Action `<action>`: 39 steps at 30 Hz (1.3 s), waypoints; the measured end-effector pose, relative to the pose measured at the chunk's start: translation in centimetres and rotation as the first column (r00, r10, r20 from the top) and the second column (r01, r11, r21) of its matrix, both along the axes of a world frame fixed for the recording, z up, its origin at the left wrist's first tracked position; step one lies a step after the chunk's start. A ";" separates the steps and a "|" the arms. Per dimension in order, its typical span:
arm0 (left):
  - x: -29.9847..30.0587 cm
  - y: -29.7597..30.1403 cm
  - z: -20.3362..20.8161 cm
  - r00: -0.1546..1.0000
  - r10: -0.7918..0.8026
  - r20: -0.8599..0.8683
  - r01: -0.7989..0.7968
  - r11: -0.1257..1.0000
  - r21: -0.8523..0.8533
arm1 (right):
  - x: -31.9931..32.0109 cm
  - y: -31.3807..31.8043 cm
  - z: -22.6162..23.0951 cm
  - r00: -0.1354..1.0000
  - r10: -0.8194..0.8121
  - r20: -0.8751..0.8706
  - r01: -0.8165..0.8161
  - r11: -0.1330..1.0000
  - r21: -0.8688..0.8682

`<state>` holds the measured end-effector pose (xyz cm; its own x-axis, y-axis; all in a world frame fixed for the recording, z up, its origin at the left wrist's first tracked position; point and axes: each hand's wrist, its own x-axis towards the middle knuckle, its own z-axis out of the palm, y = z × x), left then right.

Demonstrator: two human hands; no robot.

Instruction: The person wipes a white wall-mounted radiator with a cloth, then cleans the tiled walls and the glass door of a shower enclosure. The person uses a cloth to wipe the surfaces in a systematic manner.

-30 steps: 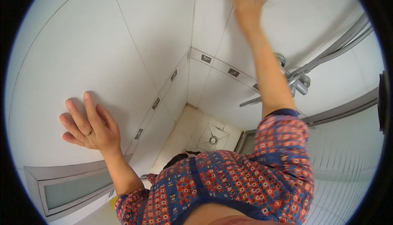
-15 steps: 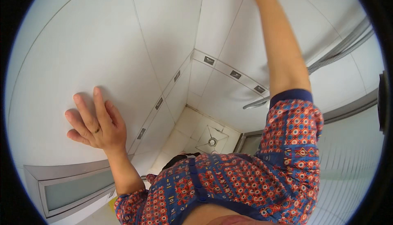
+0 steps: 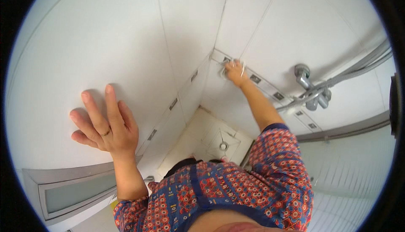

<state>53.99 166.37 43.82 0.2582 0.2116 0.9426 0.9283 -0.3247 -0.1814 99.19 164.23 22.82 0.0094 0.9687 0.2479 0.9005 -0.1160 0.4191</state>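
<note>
My left hand (image 3: 110,131) lies with spread fingers against the white tiled wall (image 3: 114,46) on the left; a ring is on one finger. Farther off, my right hand (image 3: 237,75) presses against the right-hand wall, close to the corner. It covers part of the band of small dark decorative tiles (image 3: 255,78). Bits of a thin white cloth (image 3: 243,68) show at the edges of this hand, and its fingers are bent over it. Most of the cloth is hidden under the palm.
A chrome shower mixer (image 3: 311,89) with a grey hose (image 3: 337,81) juts from the right wall. Below lies the tiled floor with a round drain (image 3: 223,146). A ribbed glass panel (image 3: 350,168) stands at the right, a grey-framed pane (image 3: 78,192) at lower left.
My right hand has come down from high on the right wall to the decorative band near the corner. The mixer is now uncovered. My left hand stays on the wall.
</note>
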 end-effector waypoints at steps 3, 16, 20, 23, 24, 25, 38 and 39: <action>0.1 -0.5 0.3 1.000 0.021 0.011 -0.022 1.000 0.012 | 1.8 0.7 7.6 0.992 -0.068 -0.111 0.080 0.991 0.110; -0.4 -0.5 0.5 0.999 0.034 -0.011 -0.035 0.999 -0.027 | -0.8 6.4 13.8 0.979 -0.047 0.200 -0.127 0.624 0.771; -0.1 -0.2 0.9 0.998 0.009 -0.058 -0.009 1.000 0.002 | -2.9 6.8 2.1 0.990 0.092 0.104 -0.129 0.886 0.446; -0.7 -0.6 1.0 0.997 0.004 -0.082 -0.005 1.000 -0.008 | -2.0 4.4 -5.0 0.981 0.172 0.091 -0.180 0.981 0.079; -0.3 -0.5 1.1 0.997 -0.003 -0.074 0.003 1.000 0.004 | -1.6 3.0 -8.1 0.996 0.093 0.018 -0.093 0.994 0.058; 0.2 -0.4 1.1 0.998 -0.001 -0.061 0.002 1.000 0.019 | -1.2 2.2 -10.2 0.999 0.019 -0.048 -0.017 0.999 0.035; 0.4 -0.8 0.7 0.995 0.079 -0.059 -0.080 0.996 -0.029 | -3.4 -5.1 -15.5 -0.761 0.630 -0.157 0.636 0.673 -0.377; 0.4 -0.7 0.8 0.995 0.075 -0.068 -0.077 0.997 -0.028 | -3.1 -5.7 -16.0 -0.792 0.610 -0.033 0.569 0.718 -0.401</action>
